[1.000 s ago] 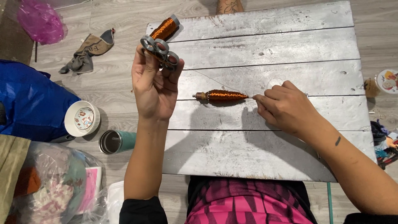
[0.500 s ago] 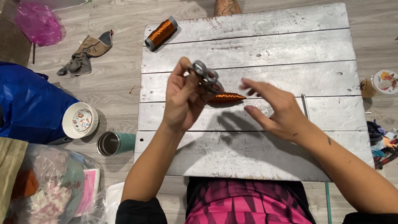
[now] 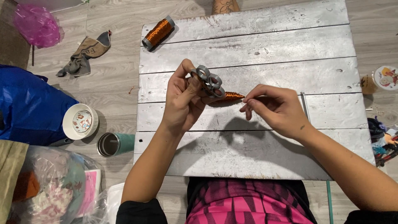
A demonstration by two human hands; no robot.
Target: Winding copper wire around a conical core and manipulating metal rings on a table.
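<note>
Between hands, over grey plank table (image 3: 269,49): tapered spindle (image 3: 230,96) wound in shiny orange wire. Left hand (image 3: 184,101) closed around grey ringed tool (image 3: 209,81) at spindle's thick end. Right hand (image 3: 275,108) fingertips pinched just beside pointed tip. Orange wire spool (image 3: 158,32) lies beyond left hand.

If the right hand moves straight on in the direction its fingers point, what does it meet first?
Probably the tapered copper-wire-wrapped piece, whose tip lies just before the right hand fingertips; depth is unclear. Beyond it are the grey metal rings in the left hand.

Home craft corner: wood floor (image 3: 112,29), whitewashed table (image 3: 265,41).
</note>
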